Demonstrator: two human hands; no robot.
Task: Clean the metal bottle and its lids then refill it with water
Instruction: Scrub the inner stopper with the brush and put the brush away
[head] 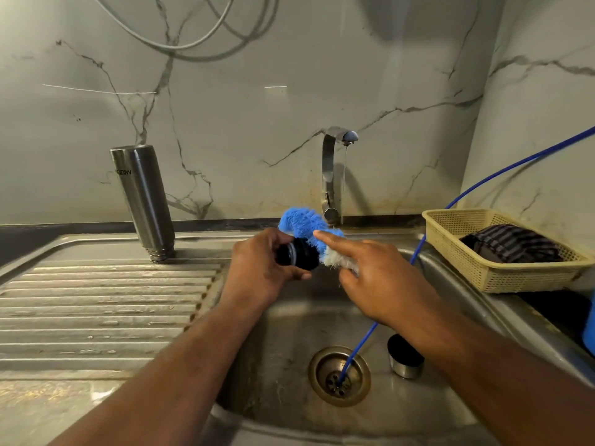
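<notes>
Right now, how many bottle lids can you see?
2. One black lid is held in the left hand, against the blue brush; the other lid sits in the sink basin right of the drain. More could be hidden.

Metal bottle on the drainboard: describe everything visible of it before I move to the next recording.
The metal bottle is a slim cylinder of brushed silvery steel, with small lettering near its raised end that reads upside down. It stands inverted and lidless, its ribbed threaded neck down on the flat back strip of the drainboard, left of the sink basin. It looks tilted, base leaning left, though the wide lens may add to that. Nothing but the drainboard is seen touching it.
</notes>
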